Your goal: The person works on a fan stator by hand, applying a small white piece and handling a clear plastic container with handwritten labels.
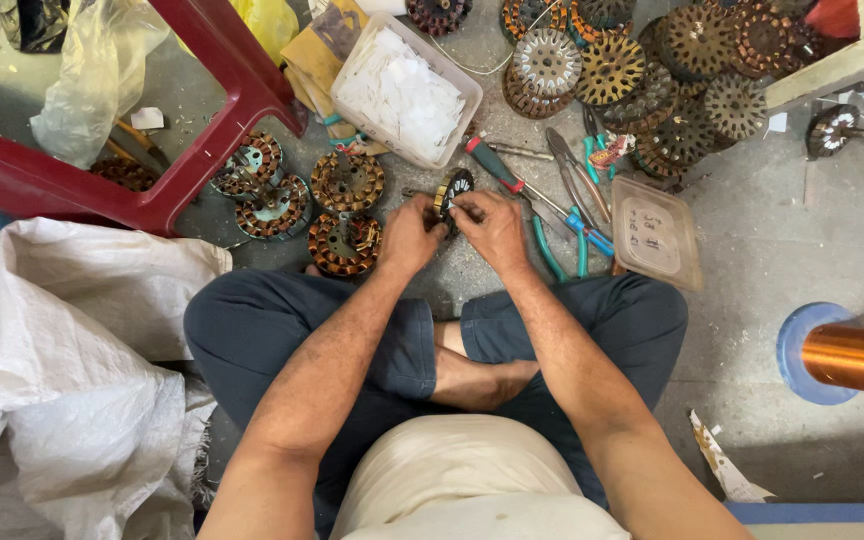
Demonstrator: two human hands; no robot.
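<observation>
Down on the concrete floor [772,250], a person sits cross-legged with both bare hands meeting just ahead of the knees. The left hand [410,232] and the right hand [492,228] are both clenched around a small round slotted metal core [452,190], held on edge between them; the left fingers grip its near rim while the right fingertips pinch at its right side. Just left of the hands lie four wound cores [344,182] with copper coils, clustered near the leg of a dark red plastic stool [202,130]. Beyond the hands stands a clear plastic tub [407,90] filled with white paper slips. To the right of the hands lie a screwdriver [497,170] with a red and green handle, and pliers [577,215] with teal grips, close together and partly crossing. Just beside them sits a shallow clear plastic lid [657,235]. Farther off at the top, a heap of bare slotted metal discs [642,70], rusty and grey, spreads across the floor. At the right edge a spool of copper wire [857,358] with a blue end flange lies on its side. A white woven sack [62,370] fills the left side, touching the person's left knee, and a crumpled clear plastic bag [97,75] lies under the stool.
</observation>
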